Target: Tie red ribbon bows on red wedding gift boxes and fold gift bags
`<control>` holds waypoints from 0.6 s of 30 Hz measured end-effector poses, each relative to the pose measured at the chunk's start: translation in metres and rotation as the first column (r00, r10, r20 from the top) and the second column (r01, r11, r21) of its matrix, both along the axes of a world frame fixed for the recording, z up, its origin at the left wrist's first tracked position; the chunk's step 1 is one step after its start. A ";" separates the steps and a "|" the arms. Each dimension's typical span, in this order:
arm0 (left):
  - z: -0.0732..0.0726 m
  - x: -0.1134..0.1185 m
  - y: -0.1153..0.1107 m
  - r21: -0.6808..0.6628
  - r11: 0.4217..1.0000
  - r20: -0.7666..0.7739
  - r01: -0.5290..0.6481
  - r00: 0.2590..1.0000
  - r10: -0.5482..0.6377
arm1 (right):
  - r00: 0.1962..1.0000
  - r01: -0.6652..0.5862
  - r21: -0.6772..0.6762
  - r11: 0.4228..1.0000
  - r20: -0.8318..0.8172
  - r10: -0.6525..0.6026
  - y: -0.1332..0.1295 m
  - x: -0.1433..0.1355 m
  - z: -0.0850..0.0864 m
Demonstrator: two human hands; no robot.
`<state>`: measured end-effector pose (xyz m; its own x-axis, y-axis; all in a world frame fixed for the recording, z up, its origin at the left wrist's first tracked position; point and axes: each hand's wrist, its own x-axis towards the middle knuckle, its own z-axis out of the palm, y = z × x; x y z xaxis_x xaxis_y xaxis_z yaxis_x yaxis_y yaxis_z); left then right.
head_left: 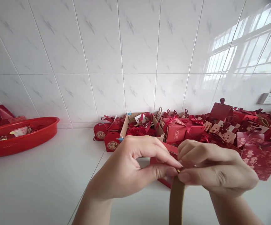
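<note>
My left hand pinches thumb and forefinger together at the top end of a brown-gold ribbon. From the other side my right hand closes on the same end, its thumb pressed against the ribbon and its fingers curled in. A tiny gold bit shows between the fingertips; what it is I cannot make out. The ribbon hangs down out of the frame. Behind my hands a red box sits on the white surface, largely hidden by them.
At the left lies a red plastic basin with small packets inside. A cardboard box of red ribbons stands by the tiled wall, with red gift boxes beside it. Many more red gift boxes and bags crowd the right side.
</note>
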<state>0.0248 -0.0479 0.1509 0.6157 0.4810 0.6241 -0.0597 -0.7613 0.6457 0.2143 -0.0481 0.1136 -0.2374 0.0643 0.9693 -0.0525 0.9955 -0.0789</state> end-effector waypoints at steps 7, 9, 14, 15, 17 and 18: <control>-0.003 0.007 -0.001 0.024 0.996 -0.028 -0.084 0.996 0.085 | 0.996 -0.016 0.104 0.994 -0.085 0.025 0.010 -0.001 0.003; -0.003 0.008 0.001 0.019 0.997 -0.033 -0.080 0.996 0.080 | 0.994 -0.027 0.065 0.998 -0.105 0.034 0.011 -0.002 0.002; -0.005 0.011 0.009 -0.081 0.994 -0.035 -0.075 0.997 0.072 | 0.995 -0.012 -0.068 0.998 -0.103 0.005 0.016 -0.001 -0.004; -0.006 0.012 0.011 -0.117 0.990 -0.037 -0.075 0.997 0.071 | 0.994 0.007 -0.092 0.996 -0.106 -0.017 0.017 0.000 -0.004; -0.008 0.015 0.015 -0.177 0.980 -0.045 -0.089 0.996 0.082 | 0.991 0.053 -0.133 0.990 -0.117 -0.068 0.020 0.001 -0.004; -0.009 0.016 0.017 -0.198 0.975 -0.052 -0.103 0.994 0.095 | 0.989 0.071 -0.160 0.985 -0.119 -0.091 0.021 0.001 -0.003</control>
